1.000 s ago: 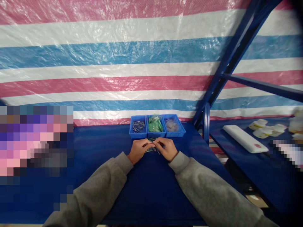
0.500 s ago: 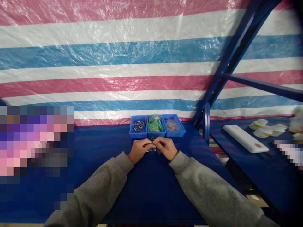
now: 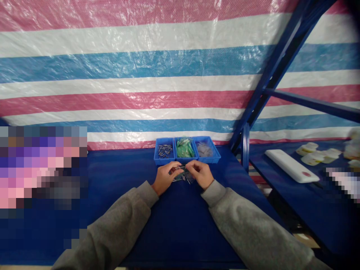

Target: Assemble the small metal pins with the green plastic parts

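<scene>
In front of the blue bins, my left hand is closed in a pinch on a thin metal piece that points toward the other hand. My right hand is pinched at the far end of this piece; what lies between its fingertips is too small to make out. Beneath both hands a small pile of slim metal and green pieces lies on the blue table. Just behind, the left bin contains slim metal pieces, the middle bin green packets, and the right bin clear plastic bags.
A striped plastic sheet hangs behind the table. To the right rises a blue metal frame. A second blue table bears a long white case and several white tubs. The left side is blurred out by large pixels.
My hands have drawn slightly apart, the right one shifting a little to the right. The thin piece between them and the pile below now show more.
</scene>
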Available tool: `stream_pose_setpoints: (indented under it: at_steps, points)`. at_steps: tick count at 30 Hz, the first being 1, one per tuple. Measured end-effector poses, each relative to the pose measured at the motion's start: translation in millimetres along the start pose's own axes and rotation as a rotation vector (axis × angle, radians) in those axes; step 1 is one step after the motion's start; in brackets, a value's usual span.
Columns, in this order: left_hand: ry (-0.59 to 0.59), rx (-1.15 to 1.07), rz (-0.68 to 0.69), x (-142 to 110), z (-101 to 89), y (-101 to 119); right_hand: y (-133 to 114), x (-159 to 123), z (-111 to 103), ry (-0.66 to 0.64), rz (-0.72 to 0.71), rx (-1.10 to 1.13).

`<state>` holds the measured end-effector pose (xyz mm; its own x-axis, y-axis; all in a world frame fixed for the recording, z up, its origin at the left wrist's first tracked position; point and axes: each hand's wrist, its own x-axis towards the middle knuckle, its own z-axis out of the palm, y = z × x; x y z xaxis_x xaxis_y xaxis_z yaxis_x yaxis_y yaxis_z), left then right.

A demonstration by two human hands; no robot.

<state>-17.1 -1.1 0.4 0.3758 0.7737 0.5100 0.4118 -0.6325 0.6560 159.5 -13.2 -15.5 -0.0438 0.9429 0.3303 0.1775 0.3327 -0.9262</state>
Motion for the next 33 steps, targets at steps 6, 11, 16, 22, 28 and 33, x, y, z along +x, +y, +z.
stream_pose_setpoints:
  at_steps: [6,11,16,22,28,33]
  points:
    - [0.026,0.029,0.023,2,-2.9,1,0,1,-3,0.073,-0.044,-0.121]
    - [-0.017,0.099,0.069,2,-3.2,4,-9,-2,0,-0.015,-0.165,-0.275]
    - [-0.035,0.112,0.035,1,-3.1,2,-14,-4,1,-0.055,-0.234,-0.31]
    - [-0.006,0.036,0.063,2,-5.2,4,-11,-4,0,-0.104,-0.182,-0.305]
    - [0.014,-0.064,0.065,2,-6.6,9,-11,-3,1,-0.154,-0.215,-0.358]
    - [0.033,-0.191,-0.037,0,-4.1,7,-10,-2,1,-0.104,-0.264,-0.445]
